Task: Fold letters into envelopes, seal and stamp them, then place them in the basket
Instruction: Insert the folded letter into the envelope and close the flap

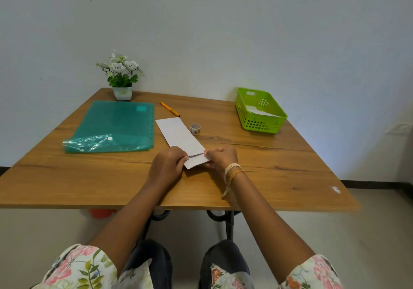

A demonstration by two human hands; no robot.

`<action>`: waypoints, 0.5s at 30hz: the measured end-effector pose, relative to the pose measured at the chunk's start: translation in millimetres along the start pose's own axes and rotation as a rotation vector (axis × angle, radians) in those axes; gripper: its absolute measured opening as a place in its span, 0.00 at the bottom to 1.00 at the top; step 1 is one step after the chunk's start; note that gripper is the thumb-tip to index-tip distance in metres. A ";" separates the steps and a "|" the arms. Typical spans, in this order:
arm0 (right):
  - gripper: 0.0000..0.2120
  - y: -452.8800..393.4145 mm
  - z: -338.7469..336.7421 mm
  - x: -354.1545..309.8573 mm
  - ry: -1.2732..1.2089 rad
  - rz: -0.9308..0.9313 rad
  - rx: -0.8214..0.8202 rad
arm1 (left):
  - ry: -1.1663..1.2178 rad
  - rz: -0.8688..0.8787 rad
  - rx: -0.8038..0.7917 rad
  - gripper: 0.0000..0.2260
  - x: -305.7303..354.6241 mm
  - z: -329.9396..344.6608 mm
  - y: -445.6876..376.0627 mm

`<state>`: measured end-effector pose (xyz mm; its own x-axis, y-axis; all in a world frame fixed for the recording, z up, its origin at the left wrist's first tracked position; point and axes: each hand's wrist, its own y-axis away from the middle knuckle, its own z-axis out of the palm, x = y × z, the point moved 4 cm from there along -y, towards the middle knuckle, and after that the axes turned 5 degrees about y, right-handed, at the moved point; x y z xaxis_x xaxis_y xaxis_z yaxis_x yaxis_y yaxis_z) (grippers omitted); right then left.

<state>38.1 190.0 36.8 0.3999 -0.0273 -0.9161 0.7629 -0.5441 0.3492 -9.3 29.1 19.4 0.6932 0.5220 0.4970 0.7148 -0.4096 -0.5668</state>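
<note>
Both hands meet at the near end of a long white envelope [180, 134] that lies flat on the table [268, 159]. The left hand [166, 166] pinches the near left corner, with its fingers curled round the paper edge. The right hand [221, 158] pinches the near right corner the same way. A dark slit shows between the two hands, so the flap or mouth at that end looks a little lifted. I cannot tell if a letter is inside yet.

From the grip, the envelope runs straight away and a bit to the left. Its long side points from the hands toward the orange pen [169, 109], which lies just past the far end. So the hands hold only the close, short end, and most of the paper lies beyond them.

The small roll of sticker tape [195, 129] sits past the right hand, just beside the long right edge of the envelope. The right hand is nearer to it. The green basket [277, 122] is far off to the right and back, with some white paper already in it. The right hand is nearer to that too.
</note>
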 end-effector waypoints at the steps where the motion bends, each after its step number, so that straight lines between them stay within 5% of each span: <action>1: 0.04 1.8 -1.4 0.7 -0.001 -0.042 -0.051 | -0.001 -0.010 0.002 0.05 -0.1 1.0 -0.2; 6: 0.19 8.3 -10.7 -2.2 0.271 -0.318 -0.234 | 0.027 -0.059 0.038 0.05 -4.3 -0.6 -1.8; 15: 0.16 -0.5 -7.1 -2.0 0.405 -0.449 -0.108 | 0.077 -0.071 0.048 0.04 -2.2 -2.2 0.5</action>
<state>40.6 196.2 39.8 0.1729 0.5168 -0.8385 0.9402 -0.3404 -0.0160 -10.2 26.1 19.5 0.6471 0.4890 0.5850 0.7586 -0.3361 -0.5581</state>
